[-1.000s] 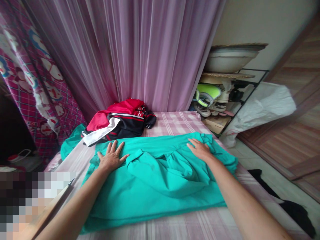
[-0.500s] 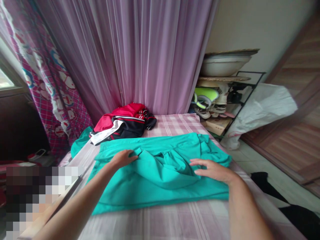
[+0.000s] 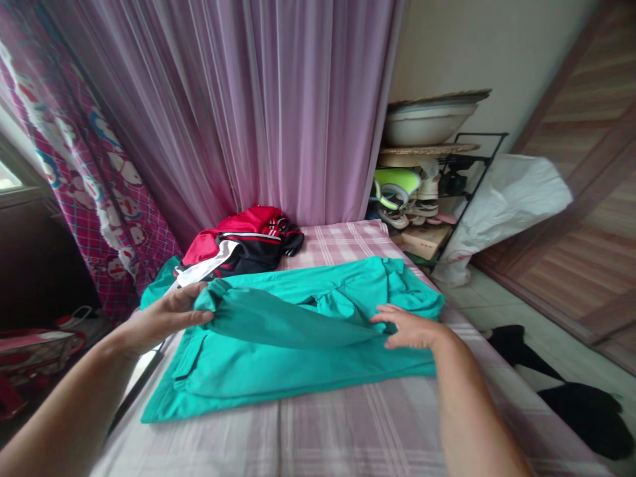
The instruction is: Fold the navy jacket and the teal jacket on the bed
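A teal jacket [image 3: 308, 368] lies folded over on the bed, with a pocket flap showing near its left edge. My left hand [image 3: 173, 311] grips the gathered cuff end of a sleeve [image 3: 278, 318], lifted a little off the rest of the cloth. From there the sleeve stretches across to my right hand [image 3: 410, 326]. That hand rests at the right part of the jacket, fingers and thumb apart, fingertips touching the cloth by the sleeve.
Behind the jacket, a pile of red, black and white clothes [image 3: 238, 242] lies against the purple curtain [image 3: 298, 119]. To the right stands a rack [image 3: 472, 172] with shoes, a basin [image 3: 432, 126] and a white plastic bag [image 3: 517, 192]. Dark cloth [image 3: 586, 417] lies on the floor.
My left hand has moved left and nearer, drawing the sleeve's cuff out with it and raising it. My right hand stays at about the same place on the jacket. The view has shifted slightly.
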A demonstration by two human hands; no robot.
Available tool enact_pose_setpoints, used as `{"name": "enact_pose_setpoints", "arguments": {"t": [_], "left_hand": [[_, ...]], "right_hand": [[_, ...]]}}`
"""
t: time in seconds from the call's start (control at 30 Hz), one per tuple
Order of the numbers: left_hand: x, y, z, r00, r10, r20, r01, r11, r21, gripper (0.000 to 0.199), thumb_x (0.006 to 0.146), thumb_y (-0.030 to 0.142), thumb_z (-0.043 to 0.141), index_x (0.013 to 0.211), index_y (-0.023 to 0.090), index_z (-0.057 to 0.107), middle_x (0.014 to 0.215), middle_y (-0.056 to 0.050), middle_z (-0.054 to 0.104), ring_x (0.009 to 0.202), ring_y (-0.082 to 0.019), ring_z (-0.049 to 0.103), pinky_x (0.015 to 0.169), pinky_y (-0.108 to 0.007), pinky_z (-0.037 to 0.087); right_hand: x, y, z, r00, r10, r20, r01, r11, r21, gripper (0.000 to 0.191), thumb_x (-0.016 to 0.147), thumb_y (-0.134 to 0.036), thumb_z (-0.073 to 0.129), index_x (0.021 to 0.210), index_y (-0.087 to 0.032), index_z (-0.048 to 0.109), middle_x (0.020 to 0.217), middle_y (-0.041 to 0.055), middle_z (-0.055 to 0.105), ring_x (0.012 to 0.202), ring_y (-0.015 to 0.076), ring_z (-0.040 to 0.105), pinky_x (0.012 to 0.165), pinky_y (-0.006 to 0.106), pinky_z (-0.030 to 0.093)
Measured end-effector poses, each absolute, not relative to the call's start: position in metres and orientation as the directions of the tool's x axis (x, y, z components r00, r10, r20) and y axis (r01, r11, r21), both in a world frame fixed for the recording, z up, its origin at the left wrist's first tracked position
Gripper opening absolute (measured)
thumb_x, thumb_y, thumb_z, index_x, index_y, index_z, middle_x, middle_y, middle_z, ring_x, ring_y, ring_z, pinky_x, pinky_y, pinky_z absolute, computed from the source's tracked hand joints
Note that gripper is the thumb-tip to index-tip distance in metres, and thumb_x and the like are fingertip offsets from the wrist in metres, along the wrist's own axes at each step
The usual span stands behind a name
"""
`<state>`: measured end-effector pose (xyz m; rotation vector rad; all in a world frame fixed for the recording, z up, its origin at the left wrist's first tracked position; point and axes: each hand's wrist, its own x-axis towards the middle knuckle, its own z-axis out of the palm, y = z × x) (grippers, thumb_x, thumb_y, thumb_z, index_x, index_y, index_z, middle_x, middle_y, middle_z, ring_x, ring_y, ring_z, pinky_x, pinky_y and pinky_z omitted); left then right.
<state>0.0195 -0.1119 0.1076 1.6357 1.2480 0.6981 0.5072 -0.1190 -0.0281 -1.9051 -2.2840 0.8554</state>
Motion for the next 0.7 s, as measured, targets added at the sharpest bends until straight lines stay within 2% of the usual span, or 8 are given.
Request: {"name": "enact_pose_setpoints", "arguments": {"t": [0.1, 0.2, 0.27, 0.37, 0.47, 0.57, 0.63, 0.7], "left_hand": [[0.014, -0.13, 0.134, 0.24, 0.967, -0.089, 0.394, -0.013, 0.919, 0.045, 0.045, 0.05, 0.088, 0.083, 0.03, 0.075, 0.077, 0.0, 0.073, 0.077, -0.025, 0.069, 0.076, -0.044, 0.06], [0.016, -0.142, 0.149, 0.124, 0.991, -0.047, 0.364, -0.002, 0.932, 0.045, 0.036, 0.048, 0.088, 0.075, 0.03, 0.073, 0.071, 0.0, 0.07, 0.066, -0.022, 0.065, 0.067, -0.043, 0.059], [0.021, -0.149, 0.155, 0.047, 0.998, -0.03, 0.316, 0.014, 0.949, 0.048, 0.031, 0.049, 0.087, 0.072, 0.031, 0.07, 0.07, 0.0, 0.068, 0.066, -0.024, 0.065, 0.065, -0.046, 0.059], [0.033, -0.158, 0.163, -0.063, 0.998, -0.03, 0.256, 0.046, 0.966, 0.055, 0.027, 0.049, 0.085, 0.077, 0.035, 0.069, 0.069, 0.0, 0.066, 0.083, -0.034, 0.069, 0.07, -0.053, 0.059], [0.045, -0.16, 0.172, -0.157, 0.983, 0.097, 0.207, -0.063, 0.976, 0.051, 0.033, 0.051, 0.082, 0.079, 0.035, 0.066, 0.065, 0.001, 0.062, 0.101, -0.038, 0.067, 0.073, -0.053, 0.059], [0.05, -0.142, 0.176, -0.21, 0.94, 0.269, 0.152, -0.241, 0.959, 0.042, 0.05, 0.051, 0.08, 0.084, 0.031, 0.064, 0.066, 0.002, 0.059, 0.098, -0.03, 0.068, 0.074, -0.043, 0.06], [0.044, -0.119, 0.168, -0.245, 0.924, 0.295, 0.115, -0.275, 0.955, 0.043, 0.055, 0.049, 0.081, 0.087, 0.027, 0.062, 0.067, 0.005, 0.059, 0.077, -0.019, 0.065, 0.066, -0.032, 0.058], [0.033, -0.094, 0.148, -0.299, 0.921, 0.25, 0.104, -0.229, 0.968, 0.05, 0.051, 0.05, 0.086, 0.083, 0.023, 0.058, 0.064, 0.007, 0.056, 0.057, -0.008, 0.053, 0.054, -0.021, 0.051]], "right_hand": [[0.501, -0.114, -0.032, -0.097, 0.976, -0.193, 0.953, 0.035, -0.3, 0.055, 0.07, -0.026, 0.075, 0.123, -0.039, 0.071, 0.152, 0.0043, 0.05, 0.146, 0.0357, 0.035, 0.114, 0.057, 0.036], [0.496, -0.106, -0.043, 0.007, 0.999, 0.047, 0.974, 0.004, -0.228, 0.032, 0.085, -0.026, 0.063, 0.113, -0.034, 0.076, 0.15, 0.0064, 0.053, 0.145, 0.0359, 0.037, 0.111, 0.061, 0.036], [0.5, -0.1, -0.053, 0.016, 0.987, 0.162, 0.968, 0.026, -0.25, 0.028, 0.09, -0.026, 0.056, 0.109, -0.029, 0.077, 0.147, 0.0081, 0.055, 0.144, 0.0351, 0.037, 0.112, 0.059, 0.037], [0.518, -0.089, -0.063, -0.013, 0.968, 0.251, 0.926, 0.106, -0.362, 0.03, 0.093, -0.031, 0.05, 0.108, -0.026, 0.075, 0.146, 0.007, 0.057, 0.144, 0.0321, 0.038, 0.114, 0.055, 0.038], [0.541, -0.072, -0.058, -0.029, 0.965, 0.261, 0.858, 0.158, -0.489, 0.036, 0.094, -0.036, 0.044, 0.113, -0.024, 0.073, 0.146, 0.0066, 0.057, 0.145, 0.0283, 0.038, 0.117, 0.051, 0.036], [0.551, -0.047, -0.036, -0.031, 0.974, 0.224, 0.839, 0.147, -0.524, 0.04, 0.094, -0.038, 0.045, 0.12, -0.023, 0.071, 0.143, 0.0077, 0.06, 0.142, 0.0265, 0.044, 0.117, 0.046, 0.036], [0.546, -0.029, -0.021, -0.083, 0.974, 0.211, 0.844, 0.181, -0.505, 0.039, 0.093, -0.039, 0.046, 0.118, -0.023, 0.072, 0.137, 0.0069, 0.064, 0.136, 0.0251, 0.051, 0.115, 0.042, 0.039], [0.533, -0.013, -0.012, -0.14, 0.971, 0.194, 0.846, 0.219, -0.487, 0.038, 0.094, -0.041, 0.046, 0.11, -0.024, 0.075, 0.127, 0.0058, 0.07, 0.125, 0.0241, 0.059, 0.109, 0.038, 0.044]]}}
